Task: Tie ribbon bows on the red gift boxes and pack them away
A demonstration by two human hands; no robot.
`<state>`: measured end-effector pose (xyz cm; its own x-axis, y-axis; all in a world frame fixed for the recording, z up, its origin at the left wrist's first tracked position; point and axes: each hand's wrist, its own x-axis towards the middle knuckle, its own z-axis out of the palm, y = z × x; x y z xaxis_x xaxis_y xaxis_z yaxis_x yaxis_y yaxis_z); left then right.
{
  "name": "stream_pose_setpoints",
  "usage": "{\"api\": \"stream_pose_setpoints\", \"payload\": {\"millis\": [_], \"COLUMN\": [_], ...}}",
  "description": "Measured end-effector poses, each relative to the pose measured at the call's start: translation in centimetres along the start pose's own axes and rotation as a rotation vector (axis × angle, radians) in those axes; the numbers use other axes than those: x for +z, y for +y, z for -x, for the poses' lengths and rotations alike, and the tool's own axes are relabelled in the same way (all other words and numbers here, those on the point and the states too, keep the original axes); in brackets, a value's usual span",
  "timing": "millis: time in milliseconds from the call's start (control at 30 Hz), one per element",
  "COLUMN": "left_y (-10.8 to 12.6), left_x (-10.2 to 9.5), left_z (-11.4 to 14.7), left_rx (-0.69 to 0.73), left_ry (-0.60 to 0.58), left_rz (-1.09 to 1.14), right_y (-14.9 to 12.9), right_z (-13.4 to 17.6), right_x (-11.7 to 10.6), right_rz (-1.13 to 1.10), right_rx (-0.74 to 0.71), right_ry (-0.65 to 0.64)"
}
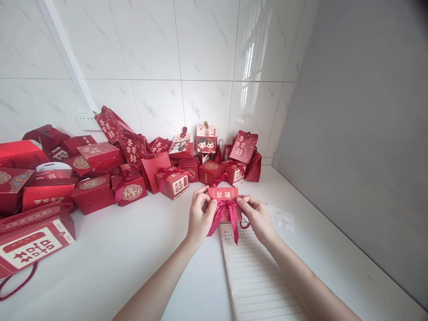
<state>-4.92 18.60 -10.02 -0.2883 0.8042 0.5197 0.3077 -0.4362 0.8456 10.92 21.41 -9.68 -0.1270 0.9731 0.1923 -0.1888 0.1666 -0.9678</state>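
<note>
Between my two hands is a small red gift box [223,193] with gold lettering, tied across with a dark pink ribbon bow [228,209]. My left hand [202,211] grips its left side, thumb on the front near the ribbon. On the opposite side, my right hand [256,214] pinches the box's edge with thumb and fingers. The ribbon's tails hang down over the top of a lined notebook [257,272] with handwriting. A dark red cord loop [245,225] shows beside my right hand; what it belongs to is partly hidden.
Many red gift boxes are piled along the tiled wall [150,53], including a ribboned box [176,183] and a cartoon-couple box [206,140]. A large box [36,243] with a cord handle lies at left. Written paper [282,218] lies right, near a grey wall [361,133].
</note>
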Motion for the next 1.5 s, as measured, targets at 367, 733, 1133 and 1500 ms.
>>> {"api": "stream_pose_setpoints", "payload": {"millis": [367, 733, 1133, 1500], "left_y": [0.1, -0.8, -0.4, -1.0], "left_x": [0.3, 0.2, 0.0, -1.0], "left_z": [0.1, -0.1, -0.1, -1.4], "left_rx": [-0.017, -0.042, -0.026, -0.229], "left_ry": [0.088, 0.1, 0.004, 0.15], "left_rz": [0.04, 0.204, 0.224, -0.007], "right_y": [0.5, 0.2, 0.6, 1.0], "right_z": [0.0, 0.1, 0.2, -0.3], "right_x": [0.1, 0.2, -1.8, -2.3], "right_rz": [-0.102, -0.116, 0.738, 0.756], "right_rx": [0.054, 0.057, -0.527, -0.587], "right_ry": [-0.002, 0.009, -0.378, -0.367]}}
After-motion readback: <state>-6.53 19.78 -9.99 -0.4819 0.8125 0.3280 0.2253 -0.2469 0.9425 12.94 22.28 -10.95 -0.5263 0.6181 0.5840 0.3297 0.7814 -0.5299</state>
